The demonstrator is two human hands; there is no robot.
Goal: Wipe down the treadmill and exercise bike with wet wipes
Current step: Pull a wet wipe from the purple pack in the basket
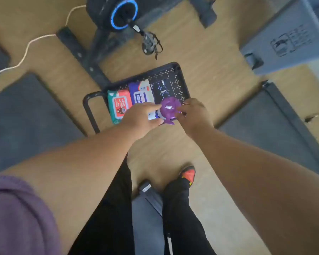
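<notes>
A round wipes canister with a purple lid [168, 108] stands at the near edge of a black perforated cart tray [175, 78]. A bit of white wipe pokes out of the lid's middle. My left hand [141, 116] grips the canister from the left, with index finger and thumb around it. My right hand [193, 113] touches the lid's right rim, fingers curled at it. Two flat wipe packs lie in the tray, a teal and red one [118, 104] and a blue and white one [141, 92]. The exercise bike [118, 13] with a blue ring stands beyond the tray.
Dark treadmill decks lie at left [26, 116] and right [276, 126] on the wooden floor. A grey bin [287, 37] stands at the upper right. A white cable [26, 50] runs across the floor at upper left. My legs and an orange shoe [189, 174] are below.
</notes>
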